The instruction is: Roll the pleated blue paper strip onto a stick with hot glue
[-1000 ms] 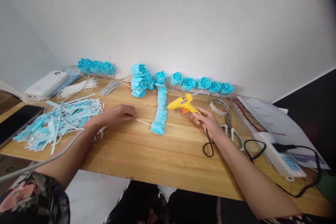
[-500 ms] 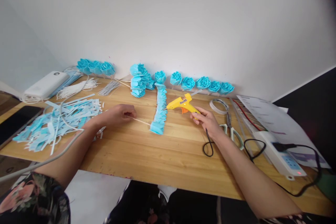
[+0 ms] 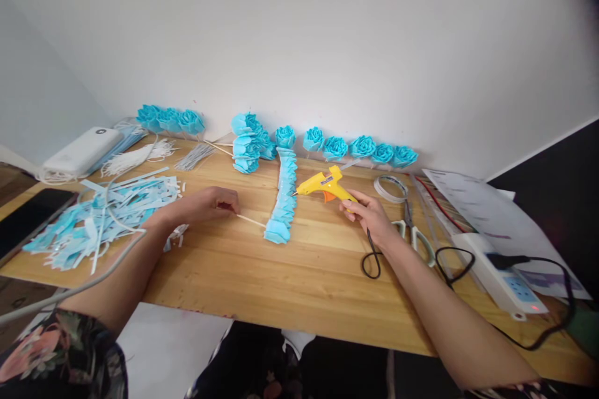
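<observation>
My left hand (image 3: 214, 202) pinches the end of a thin wooden stick (image 3: 251, 221), whose other end meets the near end of a pleated light-blue strip (image 3: 285, 187). That near end is wrapped around the stick in a small roll. Lying lengthwise away from me, the strip rests on the wooden table. My right hand (image 3: 369, 215) grips a yellow hot glue gun (image 3: 325, 182) by its handle. Its nozzle points left, at the strip's right edge; whether it touches cannot be told. The orange trigger sits ahead of my fingers.
Blue ruffled flowers (image 3: 362, 147) line the wall. Cut blue-white strips (image 3: 107, 218) spread at left near a phone (image 3: 35, 221) and white power bank (image 3: 79, 153). Scissors (image 3: 418, 243), a tape roll (image 3: 390, 189) and a power strip (image 3: 500, 277) are at right. A cable crosses my left forearm.
My left fingers have shifted along the stick toward the strip. The rolled near end has moved slightly left and turned. The glue gun stays almost still.
</observation>
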`<state>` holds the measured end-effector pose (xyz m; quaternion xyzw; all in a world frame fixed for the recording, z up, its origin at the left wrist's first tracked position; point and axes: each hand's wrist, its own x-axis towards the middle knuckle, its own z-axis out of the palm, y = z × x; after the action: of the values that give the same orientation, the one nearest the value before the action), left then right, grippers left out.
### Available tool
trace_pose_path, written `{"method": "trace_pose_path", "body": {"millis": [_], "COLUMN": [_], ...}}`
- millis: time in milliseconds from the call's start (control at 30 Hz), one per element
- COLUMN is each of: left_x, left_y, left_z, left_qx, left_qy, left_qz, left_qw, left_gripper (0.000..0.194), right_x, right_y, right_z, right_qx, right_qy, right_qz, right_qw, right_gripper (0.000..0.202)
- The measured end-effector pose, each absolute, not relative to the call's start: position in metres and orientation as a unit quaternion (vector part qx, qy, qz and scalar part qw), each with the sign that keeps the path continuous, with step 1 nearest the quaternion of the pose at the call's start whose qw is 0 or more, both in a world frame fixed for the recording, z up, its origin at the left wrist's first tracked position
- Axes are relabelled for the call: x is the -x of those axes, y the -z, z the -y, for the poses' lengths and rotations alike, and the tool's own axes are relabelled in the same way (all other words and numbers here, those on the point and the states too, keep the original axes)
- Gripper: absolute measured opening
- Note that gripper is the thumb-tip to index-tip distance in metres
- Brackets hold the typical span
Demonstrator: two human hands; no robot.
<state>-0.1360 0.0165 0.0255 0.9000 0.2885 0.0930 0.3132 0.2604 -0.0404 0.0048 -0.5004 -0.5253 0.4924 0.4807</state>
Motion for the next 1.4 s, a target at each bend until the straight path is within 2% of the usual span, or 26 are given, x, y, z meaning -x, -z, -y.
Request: {"method": "trace_pose_path", "body": {"millis": [467, 767, 1200, 1400], "left_x": [0.137, 0.135, 0.127, 0.128], "left_y": [-0.027, -0.025, -0.022, -0.025], "left_z": [-0.017, -0.017, -0.01, -0.014], "left_qx": [-0.907, -0.913, -0.886, -0.902], "left_qy": [-0.097, -0.124, -0.161, -0.181], "left_qz": [-0.296, -0.29, -0.345, -0.295], "left_qw": [0.284, 0.259, 0.265, 0.26], "left_gripper": [0.029, 0.028, 0.013, 0.018], "right_x": [-0.261, -0.261, -0.261, -0.259], "right_y": [-0.004, -0.004, -0.004, -0.007], "right_z": [0.04, 0.04, 0.04, 0.041], "right_qx": [0.512, 0.502, 0.502, 0.499], "right_qy": [-0.48, -0.485, -0.487, -0.495], "right_qz": [0.533, 0.537, 0.532, 0.526], "right_qw": [0.473, 0.473, 0.477, 0.479], "right_gripper": [0.04, 0.036, 0.035, 0.034]}}
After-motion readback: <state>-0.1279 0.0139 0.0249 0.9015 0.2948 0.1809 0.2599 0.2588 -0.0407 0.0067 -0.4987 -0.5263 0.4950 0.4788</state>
